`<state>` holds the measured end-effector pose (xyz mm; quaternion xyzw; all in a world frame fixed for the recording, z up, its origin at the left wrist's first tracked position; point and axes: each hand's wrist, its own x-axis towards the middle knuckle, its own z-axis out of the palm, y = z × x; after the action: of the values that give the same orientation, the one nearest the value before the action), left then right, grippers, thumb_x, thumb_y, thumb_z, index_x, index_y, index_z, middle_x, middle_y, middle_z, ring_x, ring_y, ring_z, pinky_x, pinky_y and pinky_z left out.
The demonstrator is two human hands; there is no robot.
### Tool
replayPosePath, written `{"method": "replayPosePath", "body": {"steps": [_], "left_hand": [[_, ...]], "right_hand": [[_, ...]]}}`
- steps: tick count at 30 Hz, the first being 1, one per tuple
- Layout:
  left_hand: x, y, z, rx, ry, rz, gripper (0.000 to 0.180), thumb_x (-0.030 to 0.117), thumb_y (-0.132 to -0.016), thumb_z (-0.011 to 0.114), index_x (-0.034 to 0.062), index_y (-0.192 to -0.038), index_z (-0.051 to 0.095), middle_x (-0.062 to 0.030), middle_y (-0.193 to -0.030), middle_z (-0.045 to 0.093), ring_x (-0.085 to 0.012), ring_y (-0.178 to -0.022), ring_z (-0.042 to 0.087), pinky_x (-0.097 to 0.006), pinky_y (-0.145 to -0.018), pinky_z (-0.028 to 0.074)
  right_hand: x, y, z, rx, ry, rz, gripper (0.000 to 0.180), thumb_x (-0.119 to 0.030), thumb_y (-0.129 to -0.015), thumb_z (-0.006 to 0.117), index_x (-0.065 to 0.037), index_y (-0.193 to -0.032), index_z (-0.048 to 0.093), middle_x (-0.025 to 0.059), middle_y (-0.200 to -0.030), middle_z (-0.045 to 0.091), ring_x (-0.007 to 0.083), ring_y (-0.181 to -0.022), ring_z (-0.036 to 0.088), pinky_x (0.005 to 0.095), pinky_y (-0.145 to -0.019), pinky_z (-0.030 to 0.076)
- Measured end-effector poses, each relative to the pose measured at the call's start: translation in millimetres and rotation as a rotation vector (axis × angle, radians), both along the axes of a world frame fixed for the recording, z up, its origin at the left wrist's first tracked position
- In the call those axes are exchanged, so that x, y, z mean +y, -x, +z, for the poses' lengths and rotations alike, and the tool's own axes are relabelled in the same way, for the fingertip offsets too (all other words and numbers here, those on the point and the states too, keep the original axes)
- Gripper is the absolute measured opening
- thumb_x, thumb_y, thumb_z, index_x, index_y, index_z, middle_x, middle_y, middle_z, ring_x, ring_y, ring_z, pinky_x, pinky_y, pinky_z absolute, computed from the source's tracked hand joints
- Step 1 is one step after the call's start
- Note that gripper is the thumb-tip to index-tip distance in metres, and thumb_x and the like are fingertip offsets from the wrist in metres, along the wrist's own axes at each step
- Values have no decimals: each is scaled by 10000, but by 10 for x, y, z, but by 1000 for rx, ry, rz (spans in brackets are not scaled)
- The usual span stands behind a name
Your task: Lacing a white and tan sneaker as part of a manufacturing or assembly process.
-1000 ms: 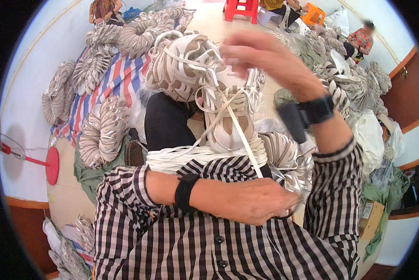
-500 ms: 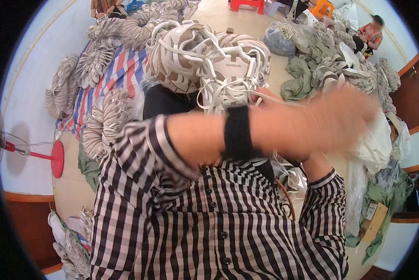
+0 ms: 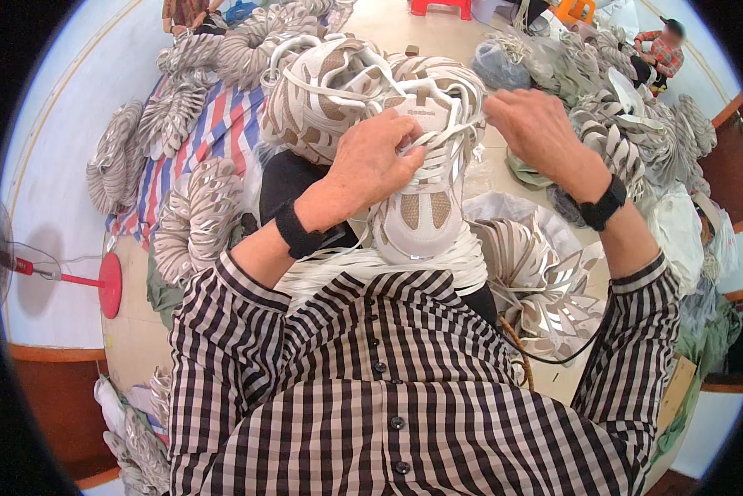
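Observation:
A beige and white shoe upper [image 3: 418,217] lies toe toward me over my lap, with white laces threaded across its front. My left hand [image 3: 373,161] rests on its left side, thumb and fingers pinched on a white shoelace [image 3: 434,147]. To the right of the upper, my right hand [image 3: 532,128] is raised with its fingers closed on what looks like the lace's end, mostly hidden by the fingers. Directly beyond my left hand sits a bundle of similar shoe uppers [image 3: 315,103]. Many loose white laces [image 3: 330,274] lie across my lap.
Bundled shoe parts [image 3: 196,211] lie at the left near a striped sheet [image 3: 222,116]. More pieces [image 3: 545,281] fill a bag by my right knee. A red-based fan [image 3: 111,285] stands left. Two people sit farther off, one in a checked shirt [image 3: 661,54].
My left hand has swung back from the far right and now lies on the shoe upper. The right hand has come out from behind the left arm and risen to the right.

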<state>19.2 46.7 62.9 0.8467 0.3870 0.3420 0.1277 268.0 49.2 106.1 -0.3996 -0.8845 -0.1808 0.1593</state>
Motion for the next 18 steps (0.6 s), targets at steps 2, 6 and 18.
{"method": "replayPosePath", "body": {"steps": [2, 6, 18], "left_hand": [[50, -10, -32, -9, 4, 3, 153, 108, -767, 621, -5, -869, 626, -108, -757, 595, -228, -654, 573, -334, -637, 468], [70, -5, -44, -26, 27, 5, 167, 129, -766, 625, -4, -866, 626, -114, -750, 601, -221, -653, 576, -339, -627, 463], [65, -8, 32, -96, 241, -28, 128, 87, -779, 618, -3, -868, 600, -43, -687, 572, -104, -649, 512, -256, -628, 429]], "right_hand": [[59, 76, 93, -3, 8, 15, 88, -106, -830, 576, -40, -846, 521, 130, -733, 555, 333, -745, 584, 421, -621, 451], [128, 90, 20, 95, 14, 4, 90, -122, -830, 552, -37, -810, 530, 133, -761, 601, 349, -705, 604, 450, -612, 467], [183, 211, 1331, -157, 158, 155, 270, -134, -883, 567, 19, -1105, 556, 197, -893, 638, 322, -867, 621, 423, -748, 496]]}}
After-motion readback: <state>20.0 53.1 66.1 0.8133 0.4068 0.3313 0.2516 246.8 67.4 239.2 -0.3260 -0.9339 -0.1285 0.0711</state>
